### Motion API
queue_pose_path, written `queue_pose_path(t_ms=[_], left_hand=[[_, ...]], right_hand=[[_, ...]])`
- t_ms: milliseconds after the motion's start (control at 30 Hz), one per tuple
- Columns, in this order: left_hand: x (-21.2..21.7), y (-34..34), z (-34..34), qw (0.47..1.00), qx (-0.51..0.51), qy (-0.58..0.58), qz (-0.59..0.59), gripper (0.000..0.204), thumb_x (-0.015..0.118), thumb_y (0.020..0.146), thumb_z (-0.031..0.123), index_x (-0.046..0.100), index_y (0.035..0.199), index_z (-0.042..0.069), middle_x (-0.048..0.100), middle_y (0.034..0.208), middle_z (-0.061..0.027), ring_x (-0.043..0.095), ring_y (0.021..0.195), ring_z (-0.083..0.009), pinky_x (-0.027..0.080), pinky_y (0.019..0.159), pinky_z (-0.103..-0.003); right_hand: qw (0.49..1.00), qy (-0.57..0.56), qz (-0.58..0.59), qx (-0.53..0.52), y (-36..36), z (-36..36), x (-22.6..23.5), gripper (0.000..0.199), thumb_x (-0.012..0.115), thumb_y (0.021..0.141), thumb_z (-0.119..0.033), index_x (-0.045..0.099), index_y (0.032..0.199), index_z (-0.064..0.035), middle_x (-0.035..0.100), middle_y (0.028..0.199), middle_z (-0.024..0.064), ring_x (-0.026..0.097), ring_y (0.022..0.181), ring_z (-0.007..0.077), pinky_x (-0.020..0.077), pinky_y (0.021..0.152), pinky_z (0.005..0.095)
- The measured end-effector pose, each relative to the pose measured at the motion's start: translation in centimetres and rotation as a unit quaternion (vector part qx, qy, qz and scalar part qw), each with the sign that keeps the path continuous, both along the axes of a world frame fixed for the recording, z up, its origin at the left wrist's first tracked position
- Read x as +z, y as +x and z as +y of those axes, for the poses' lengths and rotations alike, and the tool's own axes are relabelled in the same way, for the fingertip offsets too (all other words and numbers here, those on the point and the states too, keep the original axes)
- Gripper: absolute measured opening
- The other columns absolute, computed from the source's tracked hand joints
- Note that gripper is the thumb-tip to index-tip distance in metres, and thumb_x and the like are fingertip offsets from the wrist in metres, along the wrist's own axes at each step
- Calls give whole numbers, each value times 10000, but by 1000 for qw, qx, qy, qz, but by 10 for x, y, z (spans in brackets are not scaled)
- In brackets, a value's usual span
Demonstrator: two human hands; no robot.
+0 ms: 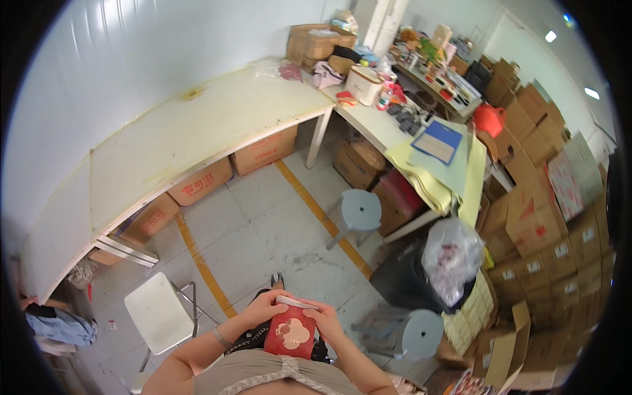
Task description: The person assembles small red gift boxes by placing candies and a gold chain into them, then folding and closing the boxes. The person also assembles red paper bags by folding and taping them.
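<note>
Close in front of my body, a flat red packet (pixel 303 343) with a pale flower-shaped patch is held upright between both hands. Its upper edge shows a white strip (pixel 296 302). My left hand (pixel 264 308) grips the upper left corner, fingers bent over the edge. On the other side, my right hand (pixel 324 318) closes on the upper right corner, its fingers near the white strip. What lies inside the packet, if anything, is hidden.
A white folding chair (pixel 158 313) stands to my left, grey stools (pixel 360 209) ahead and to the right. Beyond is a long white table (pixel 217 125) with cartons beneath. A black bin (pixel 401 276) with a clear bag and stacked cartons (pixel 559 263) fill the right.
</note>
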State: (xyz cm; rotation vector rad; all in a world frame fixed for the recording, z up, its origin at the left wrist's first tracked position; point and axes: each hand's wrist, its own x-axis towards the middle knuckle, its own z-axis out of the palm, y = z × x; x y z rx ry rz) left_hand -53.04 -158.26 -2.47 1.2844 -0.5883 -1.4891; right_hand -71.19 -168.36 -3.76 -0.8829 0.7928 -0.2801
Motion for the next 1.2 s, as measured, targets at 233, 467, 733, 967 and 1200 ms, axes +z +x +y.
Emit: queue_pose_path(t_ms=[233,467,733,967,1200], left_hand=[[12,156,-168,983,47,-94,-148,125,578,847,35,663,919,-20,666,991,-76,589,893,-119,473,813,-257],[46,305,-288,979,80,15,-189,241,591,885,200,670,1004,7,678,885,-65,595,818,-118,481,751,-269],[11,520,-353,809,440,101,-376,206,563,898,105,643,1038,-23,667,890,-66,591,813,-124,480,736,-271],[-118,658,-418,562,650,213,-465,266,519,922,75,566,1161,-31,621,1127,-149,593,1015,-239,452,874,-320],[-41,677,-460,474,512,348,-627,380,554,848,22,494,1223,9,469,1332,-171,406,1267,-323,386,1003,-409]], right_hand=[[966,-250,-23,67,170,-174,7,224,522,850,24,687,999,-6,643,1133,129,600,1023,167,473,875,257],[927,-345,-42,144,317,-310,44,284,518,817,15,697,1021,-65,615,1180,143,605,1056,228,470,893,301],[801,-497,-146,300,617,-534,18,239,538,822,-30,681,1006,-87,499,1343,142,523,1154,269,419,969,355],[511,-840,-60,171,965,-692,-70,274,602,749,-85,650,1019,-87,513,1279,158,478,1131,301,418,929,433],[328,-865,14,380,1034,-763,-115,190,582,724,-66,644,895,-119,585,991,62,518,1037,228,326,982,515]])
